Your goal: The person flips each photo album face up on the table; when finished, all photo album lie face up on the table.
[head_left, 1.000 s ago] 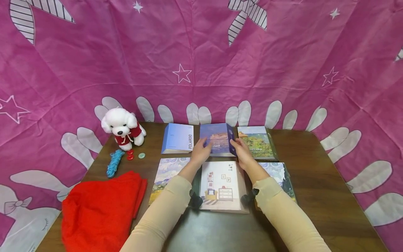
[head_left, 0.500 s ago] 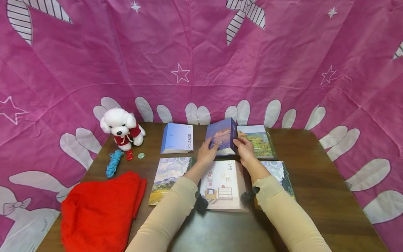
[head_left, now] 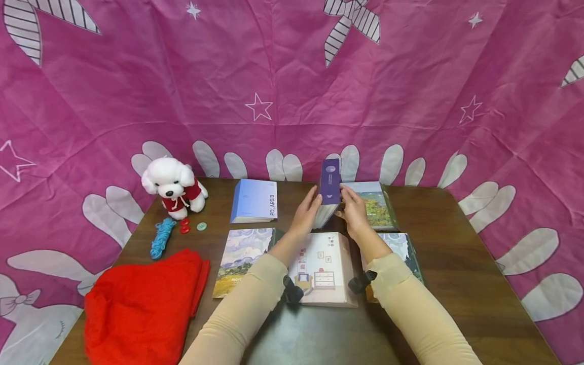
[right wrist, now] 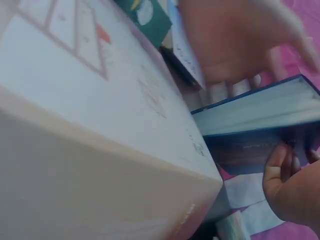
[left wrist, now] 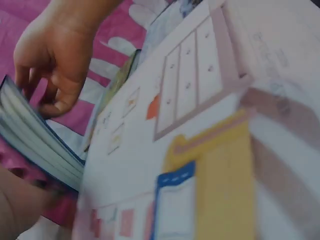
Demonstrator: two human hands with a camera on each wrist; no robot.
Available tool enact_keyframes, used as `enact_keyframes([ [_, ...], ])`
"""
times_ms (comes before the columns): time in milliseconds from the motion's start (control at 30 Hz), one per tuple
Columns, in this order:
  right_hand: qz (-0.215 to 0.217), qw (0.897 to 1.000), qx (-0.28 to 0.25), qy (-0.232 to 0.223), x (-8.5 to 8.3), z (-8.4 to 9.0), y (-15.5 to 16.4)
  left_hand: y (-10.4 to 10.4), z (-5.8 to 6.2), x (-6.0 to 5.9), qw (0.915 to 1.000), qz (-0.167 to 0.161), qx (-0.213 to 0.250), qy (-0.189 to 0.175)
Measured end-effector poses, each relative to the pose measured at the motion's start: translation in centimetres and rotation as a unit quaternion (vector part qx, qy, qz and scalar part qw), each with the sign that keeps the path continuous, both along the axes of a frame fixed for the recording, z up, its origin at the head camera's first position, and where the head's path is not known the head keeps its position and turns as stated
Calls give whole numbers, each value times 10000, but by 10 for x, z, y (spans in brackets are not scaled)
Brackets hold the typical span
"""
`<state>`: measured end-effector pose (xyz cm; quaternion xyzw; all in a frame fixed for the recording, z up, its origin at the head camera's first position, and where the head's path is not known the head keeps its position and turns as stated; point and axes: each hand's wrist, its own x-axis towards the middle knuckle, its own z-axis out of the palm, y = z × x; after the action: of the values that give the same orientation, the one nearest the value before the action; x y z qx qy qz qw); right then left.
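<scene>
Tipped up since a second ago: the purple book [head_left: 330,181] now turns its spine, not its front, to the head camera

From the head view, the book is up at a slant near the back of the brown surface [head_left: 465,253]. It is behind the white book [head_left: 326,268] with a room drawn on it, between the blue book [head_left: 254,200] and the garden book [head_left: 378,203]. The left hand [head_left: 298,218] lies along one cover, its fingers mostly straight. The right hand [head_left: 357,210] grips the other side with bent fingers. I can't tell if the bottom edge touches the surface. It looks thick, so it may feel a bit heavy.

From the left wrist view, the pages [left wrist: 37,132] sit between two dark covers. The covers look stiff, but the pages look thin and bendy, so they could flop out if only one cover were held. The right hand's fingers curl by the cover's edge. The left hand is a blur.

From the right wrist view, the left fingers are spread and blurry beside one cover, and the right ones bend onto the other. Covers this smooth might slip, so squeezing both near the spine seems the safest hold.
</scene>
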<state>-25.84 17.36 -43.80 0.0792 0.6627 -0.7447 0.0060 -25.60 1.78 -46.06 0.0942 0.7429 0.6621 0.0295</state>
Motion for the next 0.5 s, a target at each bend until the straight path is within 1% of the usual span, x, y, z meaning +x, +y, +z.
enact_keyframes([
  [67,249,9992,299,-23,-1,-1,-4,-4,7,-2,9974,113,106,703],
  [133,508,9968,613,-86,-3,-4,-7,-9,13,-4,9908,113,-35,1347],
  [200,832,9930,815,-188,-4,-6,-8,-15,16,-7,9833,61,-377,1780],
  [233,981,9911,864,-265,-5,-7,-9,-19,16,-8,9807,51,-547,1874],
  [300,1232,9866,956,-474,-6,-11,-8,-26,14,-9,9791,60,-775,1879],
  [367,1441,9823,979,-682,-6,-14,-8,-33,10,-9,9824,98,-797,1689],
  [433,1547,9798,962,-826,-6,-19,-8,-40,6,-9,9863,212,-733,1465],
  [500,1576,9785,1026,-847,-5,-23,-9,-45,0,-9,9906,297,-588,1203],
])
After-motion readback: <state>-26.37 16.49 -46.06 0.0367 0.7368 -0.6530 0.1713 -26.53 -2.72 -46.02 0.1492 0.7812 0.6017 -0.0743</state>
